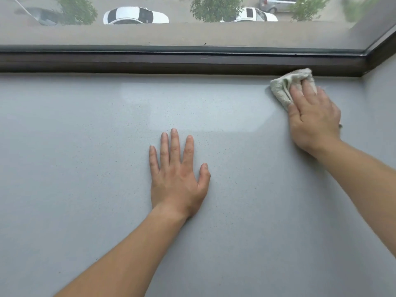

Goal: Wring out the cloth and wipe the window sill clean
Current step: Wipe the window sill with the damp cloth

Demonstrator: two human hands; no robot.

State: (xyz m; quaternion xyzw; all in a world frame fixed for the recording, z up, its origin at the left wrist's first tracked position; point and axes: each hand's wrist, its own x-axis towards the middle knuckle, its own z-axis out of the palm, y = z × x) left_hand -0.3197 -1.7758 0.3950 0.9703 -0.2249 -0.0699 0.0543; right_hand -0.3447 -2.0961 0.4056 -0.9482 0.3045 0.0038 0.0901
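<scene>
The window sill (85, 146) is a wide, pale grey speckled slab that fills most of the view. A crumpled off-white cloth (285, 86) lies on it at the far right, close to the dark window frame. My right hand (312, 116) presses down on the cloth, fingers over it, and covers its near part. My left hand (177, 174) rests flat on the sill in the middle, palm down, fingers spread, holding nothing.
A dark brown window frame (171, 61) runs along the sill's far edge and turns a corner at the right (368, 61). Through the glass I see parked cars and trees far below. A faint glossy patch (203, 108) shows on the sill.
</scene>
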